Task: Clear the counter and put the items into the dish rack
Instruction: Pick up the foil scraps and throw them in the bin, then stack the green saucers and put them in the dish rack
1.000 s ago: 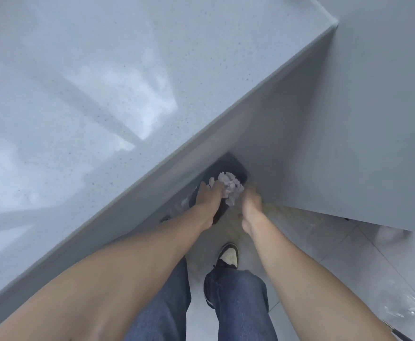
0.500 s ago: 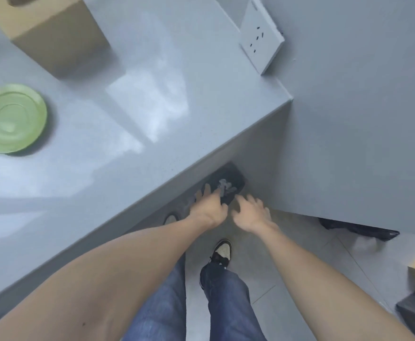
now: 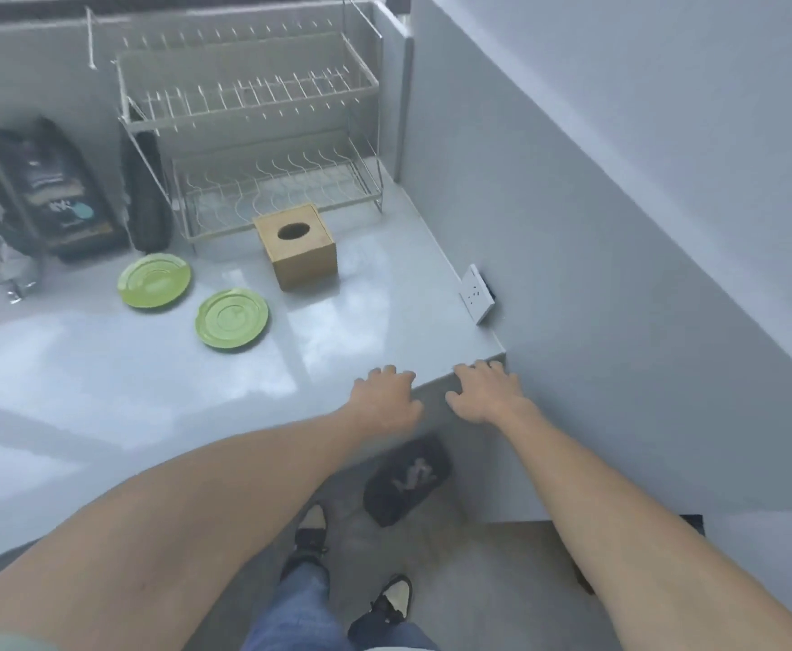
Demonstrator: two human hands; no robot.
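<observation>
Barely started: both plates (image 3: 232,319) sit ahead of the spread, empty left hand (image 3: 387,399) and right hand (image 3: 483,392); rack (image 3: 253,133) holds nothing.

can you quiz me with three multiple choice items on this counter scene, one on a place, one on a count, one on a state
1. Where does the wooden box stand?
A. in front of the dish rack's lower tier
B. on the rack's upper tier
C. on the floor by the bin

2. How many green plates lie on the counter?
A. one
B. two
C. four

3. What state are the hands in?
A. both open and empty
B. left holds a plate
C. right holds crumpled paper

Answers:
1. A, the box sits on the counter just before the dish rack.
2. B, one green plate and a second green plate lie side by side.
3. A, the left hand and right hand show spread fingers at the counter edge with nothing in them.
</observation>
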